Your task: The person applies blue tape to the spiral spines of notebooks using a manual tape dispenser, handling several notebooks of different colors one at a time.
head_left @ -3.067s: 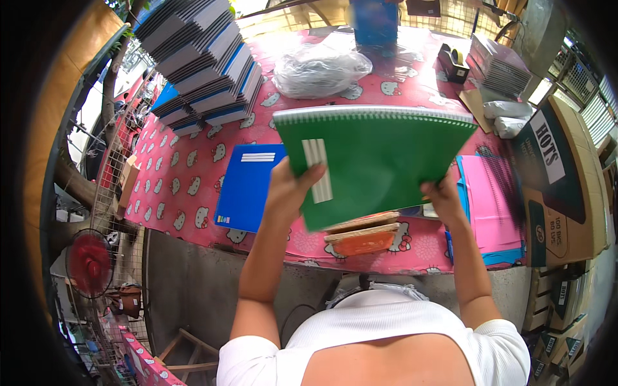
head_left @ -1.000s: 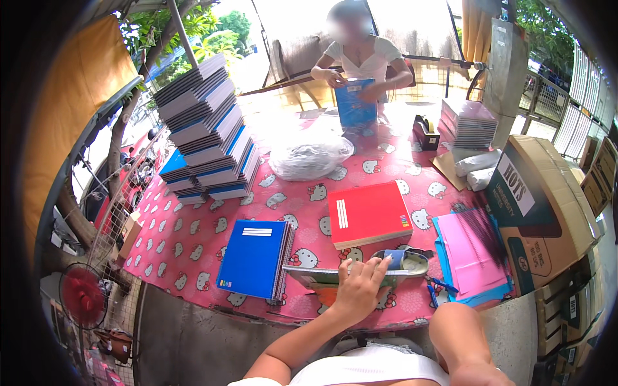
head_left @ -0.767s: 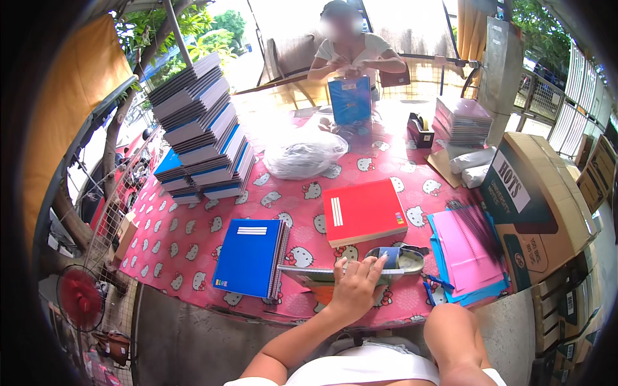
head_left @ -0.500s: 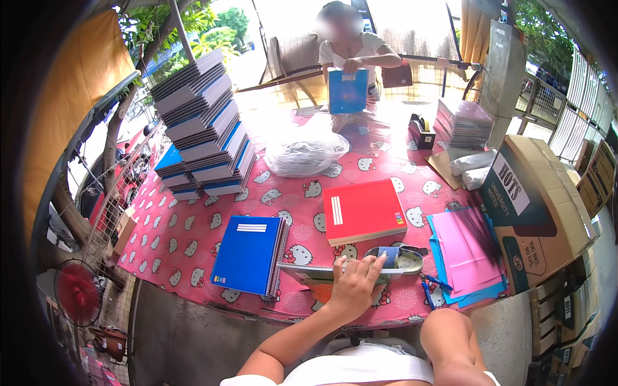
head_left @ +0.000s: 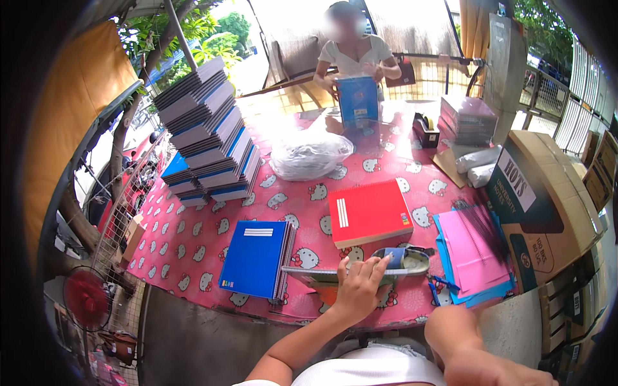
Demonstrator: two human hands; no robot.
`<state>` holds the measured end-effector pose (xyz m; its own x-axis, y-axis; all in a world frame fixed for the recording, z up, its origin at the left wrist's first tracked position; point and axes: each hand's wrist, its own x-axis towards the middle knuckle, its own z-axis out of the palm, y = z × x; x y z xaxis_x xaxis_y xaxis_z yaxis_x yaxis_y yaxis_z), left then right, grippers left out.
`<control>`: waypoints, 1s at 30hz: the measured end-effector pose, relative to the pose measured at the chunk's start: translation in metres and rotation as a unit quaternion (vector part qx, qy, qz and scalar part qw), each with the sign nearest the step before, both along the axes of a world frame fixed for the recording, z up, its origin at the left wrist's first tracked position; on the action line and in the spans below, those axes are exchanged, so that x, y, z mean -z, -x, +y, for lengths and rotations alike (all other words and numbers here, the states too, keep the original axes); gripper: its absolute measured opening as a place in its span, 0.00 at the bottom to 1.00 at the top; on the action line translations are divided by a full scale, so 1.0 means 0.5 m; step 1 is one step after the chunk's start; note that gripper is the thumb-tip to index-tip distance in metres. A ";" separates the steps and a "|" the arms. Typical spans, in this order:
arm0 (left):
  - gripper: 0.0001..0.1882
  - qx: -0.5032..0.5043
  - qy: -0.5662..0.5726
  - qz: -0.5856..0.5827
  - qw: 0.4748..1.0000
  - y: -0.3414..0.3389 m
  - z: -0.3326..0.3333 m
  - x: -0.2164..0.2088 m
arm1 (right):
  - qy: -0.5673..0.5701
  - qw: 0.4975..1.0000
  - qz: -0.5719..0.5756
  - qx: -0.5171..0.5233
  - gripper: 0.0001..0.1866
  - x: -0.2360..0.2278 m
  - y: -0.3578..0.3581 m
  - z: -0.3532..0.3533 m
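Green notebook (head_left: 326,276) in left hand (head_left: 360,284); blue notebook (head_left: 252,260), white-barred label (head_left: 259,233)

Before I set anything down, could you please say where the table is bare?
Bare cloth lies between the notebook tower and blue notebooks, and between these and the red stack. It's crowded from the left hand to the carton.

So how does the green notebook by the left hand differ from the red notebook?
The green notebook is seen nearly edge-on, while the red notebook lies flat, cover up. The left hand touches the green notebook; no hand touches the red notebook. The green notebook is nearer the camera than the red notebook. Both show a pale edge.
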<state>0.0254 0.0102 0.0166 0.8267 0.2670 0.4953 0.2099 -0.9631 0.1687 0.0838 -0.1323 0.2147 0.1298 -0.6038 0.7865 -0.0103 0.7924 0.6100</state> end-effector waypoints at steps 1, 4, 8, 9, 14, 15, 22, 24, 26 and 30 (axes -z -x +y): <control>0.32 0.002 0.012 -0.001 1.000 0.000 0.001 -0.002 | 0.007 0.999 0.029 0.024 0.23 0.007 0.007 -0.003; 0.32 -0.003 0.013 -0.002 1.000 0.001 0.001 0.002 | 0.177 0.982 0.003 0.065 0.24 0.039 -0.010 -0.045; 0.33 0.000 0.002 -0.004 1.000 -0.007 -0.003 -0.003 | 0.168 0.981 -0.012 0.093 0.21 0.034 -0.028 -0.055; 0.33 0.002 -0.002 -0.008 1.000 -0.012 -0.002 -0.003 | 0.089 0.994 0.012 0.061 0.20 0.010 -0.025 -0.030; 0.34 -0.005 0.091 -0.061 0.994 -0.009 0.000 -0.022 | 0.263 0.955 -0.078 0.111 0.24 0.061 -0.079 -0.121; 0.33 0.003 0.125 -0.084 0.989 -0.018 -0.002 -0.021 | 0.313 0.935 -0.086 0.146 0.23 0.070 -0.090 -0.134; 0.11 0.023 0.096 -0.090 0.991 -0.003 0.014 0.005 | 0.562 0.529 0.110 0.627 0.12 0.285 -0.396 0.064; 0.09 0.037 0.116 -0.121 0.985 -0.031 0.008 -0.002 | 0.650 0.317 0.193 0.664 0.11 0.482 -0.629 0.021; 0.07 0.014 0.128 -0.133 0.983 -0.029 0.009 -0.003 | 0.646 0.108 0.201 0.729 0.16 0.593 -0.678 0.007; 0.07 -0.054 0.119 -0.148 0.980 -0.023 -0.017 -0.017 | 0.695 -0.002 0.153 0.703 0.19 0.729 -0.738 -0.018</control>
<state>0.0371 0.0017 0.0249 0.6173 0.4820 0.6218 0.2163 -0.8639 0.4549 0.4531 -0.1413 -0.1498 0.8928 0.3778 0.2451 0.4257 -0.8857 -0.1853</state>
